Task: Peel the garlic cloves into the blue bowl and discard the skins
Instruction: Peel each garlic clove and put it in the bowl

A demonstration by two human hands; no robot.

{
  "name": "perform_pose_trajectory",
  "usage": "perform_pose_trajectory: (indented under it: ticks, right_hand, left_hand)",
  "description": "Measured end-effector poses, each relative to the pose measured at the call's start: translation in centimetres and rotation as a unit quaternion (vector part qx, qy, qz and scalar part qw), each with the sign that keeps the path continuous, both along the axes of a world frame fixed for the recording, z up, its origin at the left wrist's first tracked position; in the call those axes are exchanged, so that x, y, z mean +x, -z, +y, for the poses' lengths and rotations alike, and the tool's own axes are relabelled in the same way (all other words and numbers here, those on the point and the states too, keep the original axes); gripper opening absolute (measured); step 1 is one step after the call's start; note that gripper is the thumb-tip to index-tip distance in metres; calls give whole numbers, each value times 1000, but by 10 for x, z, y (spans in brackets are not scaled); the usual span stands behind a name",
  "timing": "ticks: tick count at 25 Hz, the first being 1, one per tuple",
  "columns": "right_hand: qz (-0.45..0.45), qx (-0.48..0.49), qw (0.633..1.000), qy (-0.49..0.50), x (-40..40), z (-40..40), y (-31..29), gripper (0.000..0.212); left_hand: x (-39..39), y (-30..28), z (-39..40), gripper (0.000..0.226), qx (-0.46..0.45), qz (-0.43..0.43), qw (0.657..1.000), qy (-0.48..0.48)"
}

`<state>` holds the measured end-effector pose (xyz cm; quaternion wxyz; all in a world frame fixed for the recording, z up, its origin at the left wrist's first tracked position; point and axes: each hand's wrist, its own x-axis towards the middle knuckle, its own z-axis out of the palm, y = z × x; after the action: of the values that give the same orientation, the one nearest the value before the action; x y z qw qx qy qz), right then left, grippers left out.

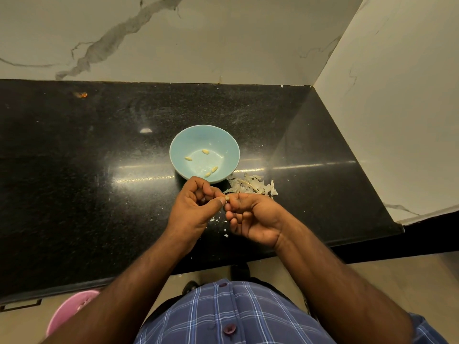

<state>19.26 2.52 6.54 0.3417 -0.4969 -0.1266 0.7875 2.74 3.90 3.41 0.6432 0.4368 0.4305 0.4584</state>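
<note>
Garlic clove (226,199), small and pale, was pinched between the two hands just in front of the blue bowl (224,145), above the black counter (74,170). Only its tip showed between the fingertips, so its long axis could not be told for certain; it seemed to lie roughly left to right, from one hand to the other. The left hand (196,209) gripped it with thumb and curled forefinger, the other fingers folded into the palm. The right hand (253,219) met it from the other side, its fingers curled and thumb tip touching the clove's end.

Four peeled cloves (205,151) lay loose in the bowl's bottom, each pointing a different way. A heap of papery skins (250,186) sat on the counter just right of the bowl, partly hidden behind the right hand. Small skin flakes (225,230) were scattered below the hands. A pink bin (67,311) stood on the floor at lower left, partly covered by the left forearm.
</note>
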Motion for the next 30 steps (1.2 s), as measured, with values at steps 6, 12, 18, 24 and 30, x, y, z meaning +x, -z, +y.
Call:
perform_pose_trajectory:
  ticks: [6,12,18,24,30]
  right_hand:
    - [-167,136,977,12,1,-1,1,17]
    - [-273,304,912,5,7,-6,1,29]
    - [-302,322,897,32,1,-7,6,35]
    - [-224,230,945,67,-3,-6,4,29]
    - [-154,140,974,84,-3,-4,7,27]
  left_hand:
    - [-1,-2,-1,30,0,8,1000,-3]
    - [-2,-2,0,30,-10,28,1000,0]
    - [2,-5,-3,30,-37,4,999,-7]
    - [1,-4,-4,31,-49,-19,999,-12]
    - [1,-2,-5,27,-14,19,1000,-3]
